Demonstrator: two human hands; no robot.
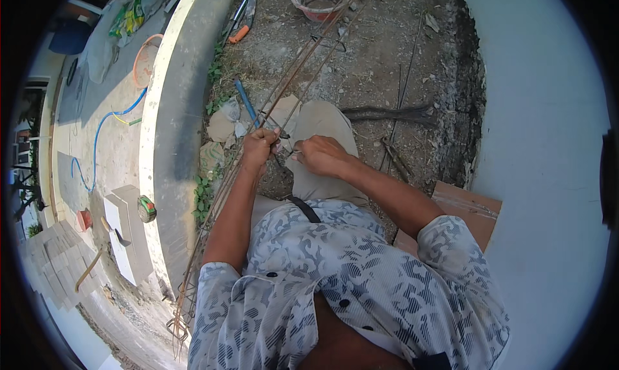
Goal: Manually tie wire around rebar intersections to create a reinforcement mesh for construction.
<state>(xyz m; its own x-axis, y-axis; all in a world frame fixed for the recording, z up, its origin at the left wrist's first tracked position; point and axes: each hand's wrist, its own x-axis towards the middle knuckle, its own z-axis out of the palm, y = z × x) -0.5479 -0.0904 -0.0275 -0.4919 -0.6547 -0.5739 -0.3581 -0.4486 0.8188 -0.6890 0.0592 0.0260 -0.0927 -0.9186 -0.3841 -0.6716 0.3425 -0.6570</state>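
Observation:
A long, narrow rebar cage (301, 63) runs diagonally past my left side, its rusty rods joined by bent stirrups. My left hand (260, 150) closes around the cage where a stirrup crosses the rods. Just to the right, above my knee, my right hand (321, 155) pinches a thin, dark metal piece; its fingers hide most of it, and whether it is wire or a tool tip is unclear. A blue-handled tool (246, 101) lies beyond my left hand, its far end hidden. On the soil to the right rests a bundle of black tie wire (387, 114).
A low concrete wall (179, 89) borders the left, bearing a tape measure (146, 209). A white wall (537, 128) stands right. Pincers (397, 159) and cardboard (466, 208) lie nearby. Ahead are a mortar bucket (321, 14) and an orange-handled saw (239, 34). A trowel (118, 234) rests on a block beyond the wall.

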